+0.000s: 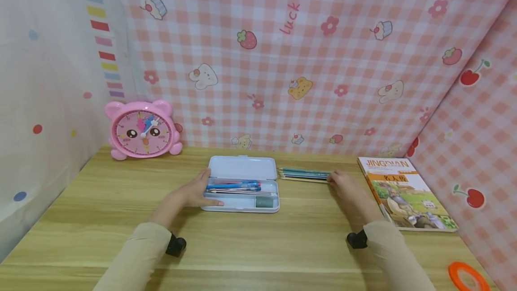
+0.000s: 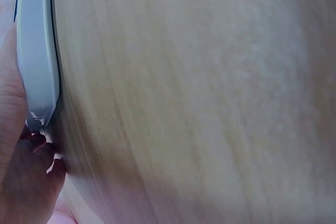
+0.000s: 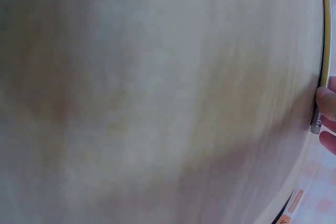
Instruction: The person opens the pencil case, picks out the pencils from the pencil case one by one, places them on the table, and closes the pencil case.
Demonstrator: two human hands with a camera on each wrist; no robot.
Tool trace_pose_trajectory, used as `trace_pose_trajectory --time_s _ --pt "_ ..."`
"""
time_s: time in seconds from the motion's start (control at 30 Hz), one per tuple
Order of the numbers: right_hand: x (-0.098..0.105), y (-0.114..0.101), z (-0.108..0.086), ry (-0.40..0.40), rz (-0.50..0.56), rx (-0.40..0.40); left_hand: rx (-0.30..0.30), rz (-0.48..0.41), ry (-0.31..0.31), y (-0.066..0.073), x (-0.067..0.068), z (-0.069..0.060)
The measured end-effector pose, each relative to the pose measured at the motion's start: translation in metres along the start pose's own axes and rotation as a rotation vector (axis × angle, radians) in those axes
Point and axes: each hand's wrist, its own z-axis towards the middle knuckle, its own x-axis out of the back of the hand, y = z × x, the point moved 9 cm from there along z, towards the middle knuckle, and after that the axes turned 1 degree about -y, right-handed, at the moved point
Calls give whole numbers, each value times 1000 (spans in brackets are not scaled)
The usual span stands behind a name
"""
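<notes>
A light blue pencil case (image 1: 238, 211) lies with its lid (image 1: 243, 167) folded back. Inside are several pens (image 1: 232, 186), among them blue ones, and a dark green eraser-like block (image 1: 264, 201). My left hand (image 1: 194, 191) grips the case's left end, thumb at its front part; in the left wrist view the fingers (image 2: 34, 171) bend round the case's corner (image 2: 39, 77). To the right, several pencils (image 1: 304, 174) lie side by side on the table. My right hand (image 1: 346, 187) pinches their right ends; the right wrist view shows fingertips (image 3: 326, 103) on a yellow pencil (image 3: 326, 30).
A pink bear-shaped clock (image 1: 143, 129) stands at the back left of the wooden table (image 1: 258, 255). On the right lies a book (image 1: 408, 192), near my right forearm. An orange ring (image 1: 454, 273) is at the front right. A checked cloth wall (image 1: 266, 80) rises behind.
</notes>
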Motion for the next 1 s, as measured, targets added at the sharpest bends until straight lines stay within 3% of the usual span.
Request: trace_pose_trajectory --time_s 0.33,0.53,0.73,0.83,1.0 --pt "3 2 9 -8 -1 -32 19 -3 -6 0 0 0" --pt "-1 -10 22 -21 92 -80 12 2 -8 -3 0 2" --pt "-3 -63 44 -1 271 6 19 14 -14 -5 2 2" --pt "-9 -96 52 -31 355 97 21 8 -16 -5 1 1" --pt "-23 -136 62 -133 396 206 9 8 -10 -4 -2 1"
